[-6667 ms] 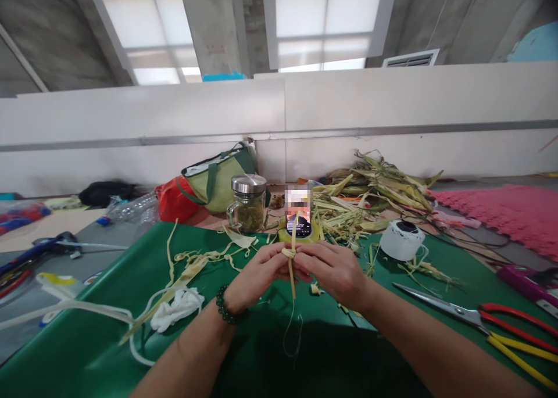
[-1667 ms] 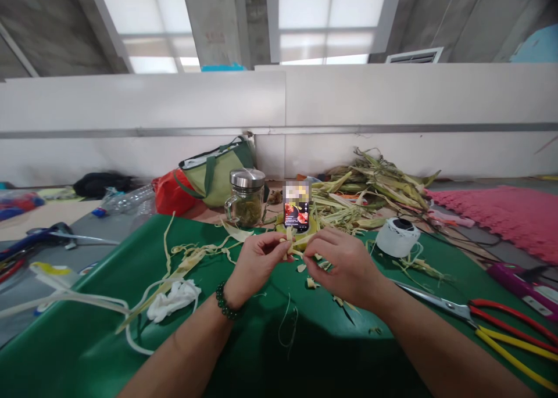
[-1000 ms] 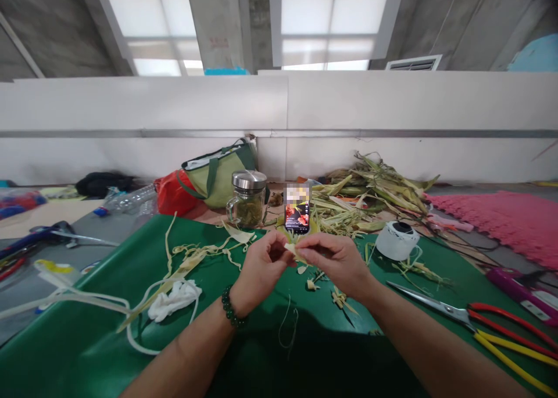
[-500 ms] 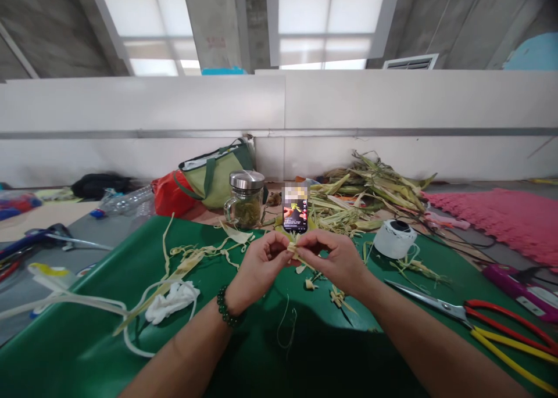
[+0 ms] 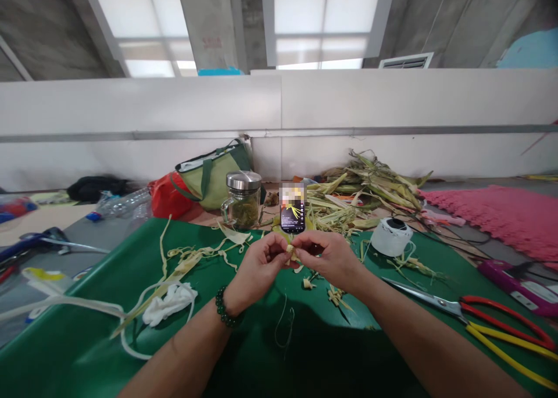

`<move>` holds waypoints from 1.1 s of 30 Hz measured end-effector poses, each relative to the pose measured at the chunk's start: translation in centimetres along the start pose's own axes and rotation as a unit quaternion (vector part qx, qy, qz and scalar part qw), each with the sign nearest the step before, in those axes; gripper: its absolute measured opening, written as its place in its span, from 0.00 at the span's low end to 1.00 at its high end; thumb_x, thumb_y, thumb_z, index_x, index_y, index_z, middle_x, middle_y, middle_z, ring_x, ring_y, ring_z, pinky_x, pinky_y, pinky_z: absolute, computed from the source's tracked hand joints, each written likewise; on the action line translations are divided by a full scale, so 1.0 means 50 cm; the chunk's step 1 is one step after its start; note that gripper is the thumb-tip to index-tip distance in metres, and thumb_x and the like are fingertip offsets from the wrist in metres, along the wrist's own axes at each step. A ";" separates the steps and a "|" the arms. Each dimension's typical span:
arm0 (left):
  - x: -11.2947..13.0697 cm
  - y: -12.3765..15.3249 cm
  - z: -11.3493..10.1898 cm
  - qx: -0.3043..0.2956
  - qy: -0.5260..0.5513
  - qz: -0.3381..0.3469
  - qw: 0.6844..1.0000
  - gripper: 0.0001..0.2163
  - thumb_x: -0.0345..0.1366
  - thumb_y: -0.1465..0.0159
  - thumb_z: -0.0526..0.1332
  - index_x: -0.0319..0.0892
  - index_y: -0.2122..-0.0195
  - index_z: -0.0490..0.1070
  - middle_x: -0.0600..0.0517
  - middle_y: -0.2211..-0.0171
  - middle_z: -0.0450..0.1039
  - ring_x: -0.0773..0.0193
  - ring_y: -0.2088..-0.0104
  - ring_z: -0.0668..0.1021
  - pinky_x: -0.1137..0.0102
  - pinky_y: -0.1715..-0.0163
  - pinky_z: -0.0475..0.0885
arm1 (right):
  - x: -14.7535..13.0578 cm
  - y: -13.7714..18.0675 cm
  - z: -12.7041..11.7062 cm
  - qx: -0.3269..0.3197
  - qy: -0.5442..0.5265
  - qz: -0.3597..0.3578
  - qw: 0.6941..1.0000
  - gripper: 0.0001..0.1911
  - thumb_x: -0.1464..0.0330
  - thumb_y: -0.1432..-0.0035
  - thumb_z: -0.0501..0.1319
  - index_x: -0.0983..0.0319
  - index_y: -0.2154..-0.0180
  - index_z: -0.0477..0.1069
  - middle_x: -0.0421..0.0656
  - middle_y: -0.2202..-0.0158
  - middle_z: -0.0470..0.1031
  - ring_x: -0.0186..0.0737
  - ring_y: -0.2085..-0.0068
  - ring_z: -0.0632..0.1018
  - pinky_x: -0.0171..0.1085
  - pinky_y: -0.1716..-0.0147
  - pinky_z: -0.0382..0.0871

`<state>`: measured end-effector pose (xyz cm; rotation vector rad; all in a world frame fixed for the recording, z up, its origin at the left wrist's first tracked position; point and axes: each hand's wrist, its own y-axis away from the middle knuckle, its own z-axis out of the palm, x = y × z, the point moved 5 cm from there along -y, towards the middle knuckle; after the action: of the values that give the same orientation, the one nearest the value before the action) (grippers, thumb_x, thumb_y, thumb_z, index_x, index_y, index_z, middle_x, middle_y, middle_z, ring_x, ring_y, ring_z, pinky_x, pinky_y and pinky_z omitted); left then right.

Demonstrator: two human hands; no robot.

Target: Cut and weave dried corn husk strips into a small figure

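Both my hands meet at the middle of the green mat, just below a propped phone whose screen is lit. Between the fingertips is a small folded piece of pale corn husk. My left hand, with a green bead bracelet at the wrist, pinches it from the left. From the right, my right hand pinches the same piece. Fingers cover much of the husk. Beneath my right hand lie a small husk knot and a bundle of husk bits.
Red-and-yellow-handled scissors and a white spool of thread lie on the right. Husk strips and white cord lie left. Behind stand a glass jar, a green bag and a husk heap.
My fingers have shifted slightly on the husk, and the strip that stuck out under my right hand no longer shows. The phone's picture has changed. The whole view has moved a little.
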<state>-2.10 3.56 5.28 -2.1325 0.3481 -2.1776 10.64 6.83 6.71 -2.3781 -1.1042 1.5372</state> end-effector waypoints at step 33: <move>0.014 0.014 0.010 0.079 -0.223 0.098 0.967 0.05 0.28 0.45 0.57 0.42 0.76 0.63 0.56 0.78 0.69 0.69 0.77 0.72 0.76 0.76 0.65 | -0.013 0.005 0.014 0.061 0.091 -0.074 0.991 0.09 0.77 0.51 0.55 0.61 0.66 0.66 0.39 0.74 0.70 0.32 0.76 0.70 0.31 0.75 0.65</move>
<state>-1.72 2.68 5.80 -2.2983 0.3214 -1.5099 10.05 6.05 6.72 -2.2481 -1.0857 1.2729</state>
